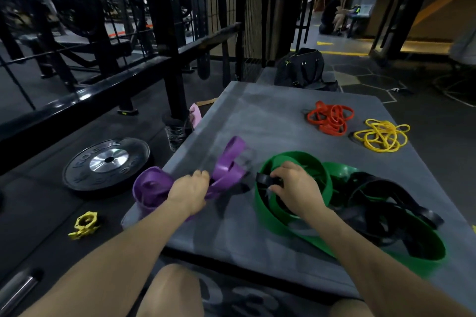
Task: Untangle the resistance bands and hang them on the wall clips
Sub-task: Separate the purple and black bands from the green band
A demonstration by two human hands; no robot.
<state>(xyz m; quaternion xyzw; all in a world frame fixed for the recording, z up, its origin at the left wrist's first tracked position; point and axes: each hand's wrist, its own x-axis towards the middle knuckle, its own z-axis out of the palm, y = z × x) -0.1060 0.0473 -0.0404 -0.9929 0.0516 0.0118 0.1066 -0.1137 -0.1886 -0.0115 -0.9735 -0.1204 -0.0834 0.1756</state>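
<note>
place: gym | evidence: weight plate (107, 163) lying on rubber floor, left | black rack (164, 33) standing far left | barbell collar (85, 224) sitting near left

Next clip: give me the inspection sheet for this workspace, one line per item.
Surface: grey mat on dark gym floor.
Job's things: purple band; green band tangled with black band; red band and yellow band bunched apart at the far side. No wall clips seen.
Clutter: weight plate, yellow collar, bottle, black bag.
Hands: left hand grips the purple band; right hand pinches the black band.
Cables: nothing clearly seen.
Surroundings: black rack; a person sits far off.
</note>
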